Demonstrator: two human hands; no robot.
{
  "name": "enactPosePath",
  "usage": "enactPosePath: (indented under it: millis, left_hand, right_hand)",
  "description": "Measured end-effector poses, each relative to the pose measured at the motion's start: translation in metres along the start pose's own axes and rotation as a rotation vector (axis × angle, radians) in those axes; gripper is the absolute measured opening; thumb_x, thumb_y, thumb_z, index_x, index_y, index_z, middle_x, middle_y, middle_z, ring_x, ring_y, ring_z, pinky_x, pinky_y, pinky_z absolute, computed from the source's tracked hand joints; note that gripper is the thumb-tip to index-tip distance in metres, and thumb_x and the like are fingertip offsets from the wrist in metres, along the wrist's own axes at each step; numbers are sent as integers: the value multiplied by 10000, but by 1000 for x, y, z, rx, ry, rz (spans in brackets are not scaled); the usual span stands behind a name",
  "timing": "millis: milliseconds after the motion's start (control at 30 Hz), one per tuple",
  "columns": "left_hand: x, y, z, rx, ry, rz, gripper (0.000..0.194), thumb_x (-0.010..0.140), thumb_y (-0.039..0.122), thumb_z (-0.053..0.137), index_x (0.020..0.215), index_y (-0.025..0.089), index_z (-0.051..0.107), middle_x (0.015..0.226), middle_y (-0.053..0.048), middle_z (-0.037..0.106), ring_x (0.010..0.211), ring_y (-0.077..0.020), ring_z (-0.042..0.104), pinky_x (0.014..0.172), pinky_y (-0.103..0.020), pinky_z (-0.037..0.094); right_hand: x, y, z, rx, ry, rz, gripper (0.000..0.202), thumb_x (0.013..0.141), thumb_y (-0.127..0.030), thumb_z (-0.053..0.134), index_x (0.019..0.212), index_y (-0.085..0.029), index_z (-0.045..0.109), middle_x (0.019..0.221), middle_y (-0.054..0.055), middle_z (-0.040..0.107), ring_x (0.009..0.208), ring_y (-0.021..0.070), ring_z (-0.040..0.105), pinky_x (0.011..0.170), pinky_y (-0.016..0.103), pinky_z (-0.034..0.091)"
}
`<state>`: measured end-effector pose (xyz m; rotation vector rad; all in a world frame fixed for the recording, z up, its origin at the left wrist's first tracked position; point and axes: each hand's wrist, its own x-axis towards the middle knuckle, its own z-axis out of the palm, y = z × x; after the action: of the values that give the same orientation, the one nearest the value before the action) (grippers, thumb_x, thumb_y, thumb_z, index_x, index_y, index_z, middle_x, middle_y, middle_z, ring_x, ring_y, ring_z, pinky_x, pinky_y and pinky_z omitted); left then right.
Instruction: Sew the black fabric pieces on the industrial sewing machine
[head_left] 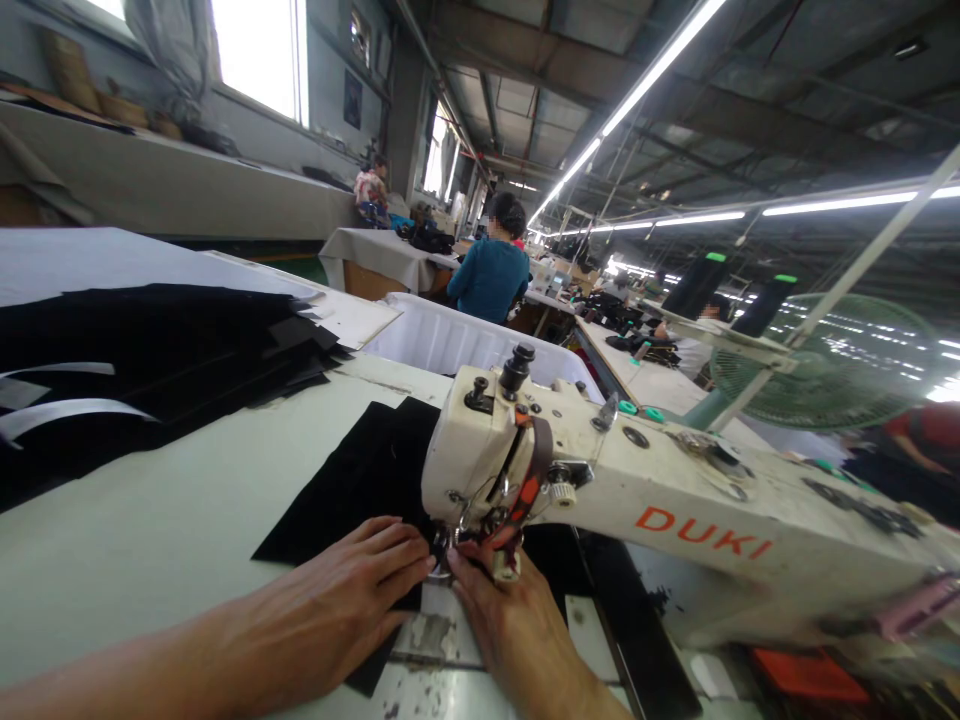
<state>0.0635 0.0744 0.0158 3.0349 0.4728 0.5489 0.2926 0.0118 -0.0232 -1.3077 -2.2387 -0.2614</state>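
Note:
A black fabric piece [337, 500] lies on the sewing machine bed, reaching under the head of a cream sewing machine [600, 470]. My left hand [360, 595] rests on this fabric, fingers stretched and lying flat, their tips just left of the presser foot [441, 565]. On the other side of the needle area is my right hand [517, 610], its thumb and bent fingers close together. The machine head and a dark strap with orange marks [531, 480] partly cover those fingers, so what they pinch is hidden. More black fabric [555, 560] shows behind that hand.
A pile of black fabric pieces [165, 370] with white strips covers the table's left side. Behind the machine stands a white plastic bin [465, 335]. Thread cones [694, 285] and a green fan [825, 360] rise at right. A person in a blue top [491, 275] works beyond.

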Motion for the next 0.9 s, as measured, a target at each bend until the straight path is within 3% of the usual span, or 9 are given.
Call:
enactPosePath:
  millis: [100, 267, 500, 900]
  left_hand:
    - [-3, -2, 0, 19, 41, 25, 378, 931, 165, 562, 1306, 173, 602, 1243, -75, 687, 1167, -252, 637, 1045, -378, 485]
    - [-3, -4, 0, 71, 53, 33, 406, 947, 218, 567, 1350, 170, 583, 1288, -81, 679, 1182, -253, 645, 1032, -372, 510]
    - [-3, -8, 4, 89, 70, 41, 402, 985, 259, 533, 1374, 159, 563, 1323, -89, 659, 1203, -253, 634, 1038, -367, 512]
    - [-3, -11, 9, 41, -4, 23, 447, 949, 210, 579, 1388, 129, 551, 1376, -147, 611, 1267, -307, 584, 1078, -461, 484]
  right_hand:
    - [-4, 2, 4, -10, 18, -9, 302, 960, -132, 549, 1234, -220, 640, 1162, 37, 723, 1077, 211, 657, 1010, 362, 532]
    - [-6, 1, 1, -65, -63, -24, 430, 954, -53, 505, 1351, -204, 568, 1262, 45, 688, 1199, 226, 606, 1083, 426, 486]
    - [1, 5, -6, -19, -116, -14, 434, 976, -81, 502, 1378, -238, 543, 1286, 37, 671, 1207, 189, 595, 1098, 377, 470]
    - [1, 7, 1, -64, -54, -7, 451, 946, -80, 537, 1363, -250, 562, 1220, 59, 693, 1078, 218, 656, 1055, 425, 503]
